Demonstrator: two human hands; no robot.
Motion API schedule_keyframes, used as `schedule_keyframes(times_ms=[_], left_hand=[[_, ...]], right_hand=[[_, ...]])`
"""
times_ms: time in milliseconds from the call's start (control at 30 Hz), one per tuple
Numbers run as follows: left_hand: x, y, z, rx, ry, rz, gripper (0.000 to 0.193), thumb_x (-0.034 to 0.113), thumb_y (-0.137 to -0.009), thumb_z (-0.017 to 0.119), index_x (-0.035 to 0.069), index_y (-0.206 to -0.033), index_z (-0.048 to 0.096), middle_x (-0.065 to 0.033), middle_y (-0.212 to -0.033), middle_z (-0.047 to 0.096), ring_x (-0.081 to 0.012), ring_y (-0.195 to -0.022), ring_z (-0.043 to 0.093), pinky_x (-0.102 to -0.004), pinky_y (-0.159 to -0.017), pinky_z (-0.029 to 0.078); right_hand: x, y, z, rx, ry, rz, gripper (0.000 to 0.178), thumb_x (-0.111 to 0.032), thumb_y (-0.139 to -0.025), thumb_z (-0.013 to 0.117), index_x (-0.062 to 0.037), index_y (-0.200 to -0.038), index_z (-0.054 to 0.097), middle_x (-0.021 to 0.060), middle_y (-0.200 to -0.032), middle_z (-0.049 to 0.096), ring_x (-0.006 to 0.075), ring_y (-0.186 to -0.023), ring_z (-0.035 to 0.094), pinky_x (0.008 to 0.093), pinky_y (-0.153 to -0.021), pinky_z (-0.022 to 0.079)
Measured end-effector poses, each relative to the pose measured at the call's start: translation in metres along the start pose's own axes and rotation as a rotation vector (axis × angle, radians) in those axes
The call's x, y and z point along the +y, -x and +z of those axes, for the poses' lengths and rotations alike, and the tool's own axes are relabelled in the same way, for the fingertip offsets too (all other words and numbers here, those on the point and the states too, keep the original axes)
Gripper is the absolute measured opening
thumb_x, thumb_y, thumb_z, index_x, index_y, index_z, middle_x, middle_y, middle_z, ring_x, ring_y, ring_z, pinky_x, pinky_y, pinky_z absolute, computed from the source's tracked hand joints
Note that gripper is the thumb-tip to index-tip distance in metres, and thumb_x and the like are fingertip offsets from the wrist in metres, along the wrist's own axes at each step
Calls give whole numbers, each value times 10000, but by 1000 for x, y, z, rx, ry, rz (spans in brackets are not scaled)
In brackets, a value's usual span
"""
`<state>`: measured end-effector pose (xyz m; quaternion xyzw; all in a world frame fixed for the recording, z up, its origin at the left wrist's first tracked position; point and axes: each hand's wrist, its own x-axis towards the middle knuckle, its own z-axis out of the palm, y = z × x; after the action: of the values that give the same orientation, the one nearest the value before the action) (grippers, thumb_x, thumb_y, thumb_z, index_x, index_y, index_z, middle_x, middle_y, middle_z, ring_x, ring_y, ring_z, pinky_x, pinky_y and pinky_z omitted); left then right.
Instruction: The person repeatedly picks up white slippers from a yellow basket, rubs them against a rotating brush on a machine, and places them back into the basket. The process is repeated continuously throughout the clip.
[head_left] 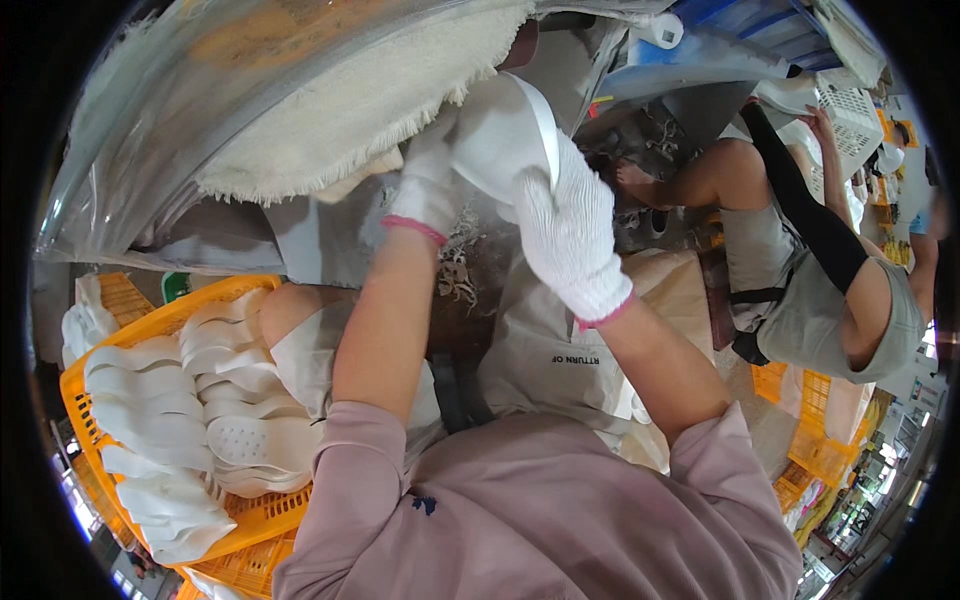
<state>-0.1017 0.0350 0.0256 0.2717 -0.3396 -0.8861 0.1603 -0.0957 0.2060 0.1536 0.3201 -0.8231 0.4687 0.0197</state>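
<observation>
A white foam shoe sole (503,138), smooth and curved with a raised edge, is tilted up in front of me. Around its near right edge my right hand (573,238), in a white knitted glove, is closed with the thumb on the sole. My left hand (425,185), gloved likewise, grips the sole's left side; its fingertips are blurred and partly hidden. Just beyond the hands hangs a fringed cream cloth (370,110) at the machine's edge.
An orange crate (75,395) on my left holds stacked white soles (150,420). Below my hands are pale scraps (457,265) and a beige sack (540,370) over my lap. At right another person (830,290) works beside a white perforated basket (850,125).
</observation>
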Motion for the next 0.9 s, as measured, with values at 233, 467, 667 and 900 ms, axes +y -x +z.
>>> schedule_keyframes(times_ms=[233,467,667,900], left_hand=[[67,68,-78,217,-1412,204,574,406,-964,756,-47,-1312,695,-158,-1228,746,-241,-1146,694,-340,-972,523],[21,107,-8,19,-264,-25,350,236,-963,786,-59,-1141,730,-75,-1017,757,-135,-843,686,-293,-765,553],[-20,53,69,222,-2,39,568,429,-996,748,-43,-1298,658,-133,-1205,698,-274,-1022,705,-412,-919,574],[28,-14,-24,282,-944,531,569,457,-1092,566,22,-1458,579,-203,-1401,666,-349,-1254,659,-469,-1067,516]], right_hand=[[31,-61,18,-119,352,-206,288,-234,-967,573,28,-972,692,299,-926,686,494,-915,656,555,-774,526],[-8,-48,18,-143,165,64,550,-400,-912,647,50,-1227,662,334,-1222,680,499,-1133,658,516,-975,546],[-13,1,-21,54,-18,261,687,-70,-868,707,98,-1502,501,266,-1428,634,289,-1293,644,363,-1109,496],[18,-58,24,91,93,253,620,-363,-806,745,85,-1232,689,309,-1109,729,466,-1101,699,463,-984,562]])
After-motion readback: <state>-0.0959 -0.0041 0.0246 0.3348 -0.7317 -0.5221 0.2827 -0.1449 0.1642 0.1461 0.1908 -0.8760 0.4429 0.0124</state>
